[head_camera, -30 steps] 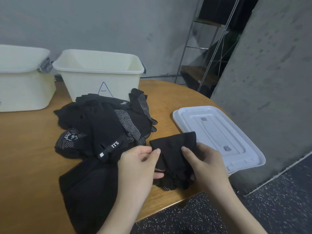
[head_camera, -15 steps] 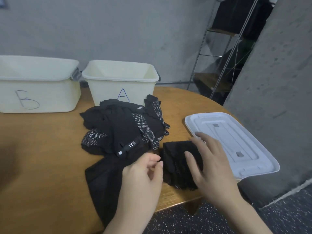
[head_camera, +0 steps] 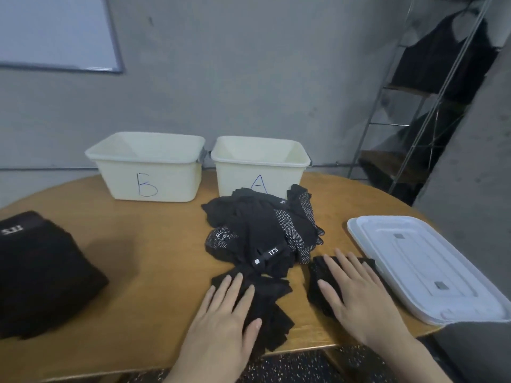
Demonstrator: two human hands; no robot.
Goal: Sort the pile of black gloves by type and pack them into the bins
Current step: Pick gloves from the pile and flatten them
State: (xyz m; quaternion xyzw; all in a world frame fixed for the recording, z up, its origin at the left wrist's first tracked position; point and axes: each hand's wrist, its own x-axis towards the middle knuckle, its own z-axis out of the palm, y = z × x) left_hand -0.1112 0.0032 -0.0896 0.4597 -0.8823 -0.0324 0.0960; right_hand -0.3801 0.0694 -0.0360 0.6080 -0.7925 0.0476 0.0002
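Our left hand lies flat, fingers straight, on flat black fabric glove; right hand, flat too, presses folded black dotted glove. Glove pile just beyond fingertips, wooden tabletop.

Matt black cloth gloves, smooth cream plastic bins, glossy white plastic lid, satiny wooden table.
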